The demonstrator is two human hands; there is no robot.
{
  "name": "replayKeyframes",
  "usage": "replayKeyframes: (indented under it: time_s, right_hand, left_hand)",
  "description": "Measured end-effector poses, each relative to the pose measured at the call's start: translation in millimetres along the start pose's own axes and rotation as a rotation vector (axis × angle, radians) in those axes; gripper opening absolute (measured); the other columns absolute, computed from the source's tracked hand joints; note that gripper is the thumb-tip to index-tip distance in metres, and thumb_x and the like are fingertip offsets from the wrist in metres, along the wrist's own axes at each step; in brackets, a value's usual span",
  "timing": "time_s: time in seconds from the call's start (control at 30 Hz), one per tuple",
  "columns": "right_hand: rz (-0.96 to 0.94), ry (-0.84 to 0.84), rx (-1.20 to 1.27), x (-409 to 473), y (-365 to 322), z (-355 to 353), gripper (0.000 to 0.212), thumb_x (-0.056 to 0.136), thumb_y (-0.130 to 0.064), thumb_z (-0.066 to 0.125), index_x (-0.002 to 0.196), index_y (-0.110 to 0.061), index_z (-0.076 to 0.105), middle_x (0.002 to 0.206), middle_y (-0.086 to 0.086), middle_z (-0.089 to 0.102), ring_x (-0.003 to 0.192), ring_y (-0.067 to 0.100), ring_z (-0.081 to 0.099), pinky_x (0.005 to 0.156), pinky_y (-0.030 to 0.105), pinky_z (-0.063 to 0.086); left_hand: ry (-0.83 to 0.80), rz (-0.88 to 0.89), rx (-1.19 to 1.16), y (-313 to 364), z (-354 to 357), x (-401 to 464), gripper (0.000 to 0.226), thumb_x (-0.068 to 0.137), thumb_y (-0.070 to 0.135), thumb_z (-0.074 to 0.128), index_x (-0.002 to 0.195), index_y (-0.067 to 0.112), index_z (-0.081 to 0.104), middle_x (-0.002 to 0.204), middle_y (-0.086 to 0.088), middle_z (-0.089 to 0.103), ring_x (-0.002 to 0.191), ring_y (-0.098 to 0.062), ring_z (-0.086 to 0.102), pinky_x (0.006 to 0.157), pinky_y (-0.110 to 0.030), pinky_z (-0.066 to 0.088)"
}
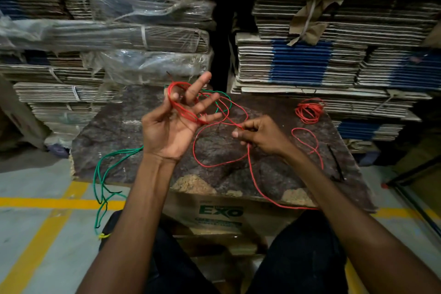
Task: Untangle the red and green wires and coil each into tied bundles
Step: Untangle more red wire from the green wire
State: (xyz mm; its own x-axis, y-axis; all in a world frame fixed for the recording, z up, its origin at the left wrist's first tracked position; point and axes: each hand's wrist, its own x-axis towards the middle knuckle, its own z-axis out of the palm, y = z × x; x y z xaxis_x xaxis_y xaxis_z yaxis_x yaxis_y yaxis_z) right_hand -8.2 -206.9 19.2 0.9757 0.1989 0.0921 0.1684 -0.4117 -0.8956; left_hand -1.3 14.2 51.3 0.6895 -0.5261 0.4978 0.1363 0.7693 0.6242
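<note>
We have the red wire [220, 162] looped several turns around the spread fingers of our left hand [171, 124], which is raised palm-up with fingers splayed. Our right hand [260, 135] pinches the same red strand just beside the left fingertips, feeding it. The green wire [102, 174] crosses behind the left fingers and trails off the tabletop [133, 150] below and left of the left wrist, towards the floor. We judge this the coiling step for red, with green not fully freed. Next we would need to draw slack through the right pinch and lay another turn without catching green. Beyond the right hand lies a small red coil [309, 111].
</note>
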Motion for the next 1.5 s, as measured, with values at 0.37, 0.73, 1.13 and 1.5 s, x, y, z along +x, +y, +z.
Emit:
replayKeyframes:
  time_s: [0.37,0.73,1.13,1.5]
  right_hand:
    - [0.037,-0.158,-0.271,-38,0,38,0.011,0.092,-0.019,0.063,0.086,-0.011,0.067,0.061,0.002,0.064,0.051,0.013,0.058,0.053,0.035,0.048]
    - [-0.161,-0.112,-0.313,-50,-45,-17,0.016,0.091,-0.026,0.067,0.077,-0.019,0.070,0.056,-0.005,0.062,0.051,0.007,0.054,0.054,0.040,0.047]
    - [-0.374,0.328,-0.355,-6,-63,-66,0.028,0.076,-0.059,0.069,0.090,-0.036,0.075,0.074,-0.005,0.074,0.070,0.021,0.069,0.065,0.049,0.052]
    - [-0.293,0.310,-0.120,36,-33,-54,0.004,0.084,-0.024,0.074,0.088,-0.022,0.075,0.055,-0.014,0.065,0.050,-0.003,0.052,0.052,0.014,0.039]
  left_hand:
    - [0.367,0.103,0.188,-10,-5,26,0.017,0.071,0.025,0.081,0.077,0.019,0.066,0.141,-0.024,0.040,0.104,-0.026,0.052,0.079,-0.040,0.044]
    - [0.147,0.005,1.662,-8,-42,26,0.028,0.092,0.034,0.043,0.069,0.021,0.053,0.087,-0.010,0.067,0.130,-0.009,0.048,0.115,-0.062,0.011]
    - [-0.008,-0.207,1.306,-9,-9,-5,0.042,0.097,0.028,0.042,0.085,-0.009,0.059,0.081,-0.013,0.072,0.070,-0.021,0.059,0.070,-0.037,0.041]
    - [0.046,-0.248,0.354,-3,9,-22,0.023,0.079,0.032,0.073,0.078,0.014,0.060,0.090,-0.021,0.071,0.129,-0.046,0.046,0.096,-0.047,0.050]
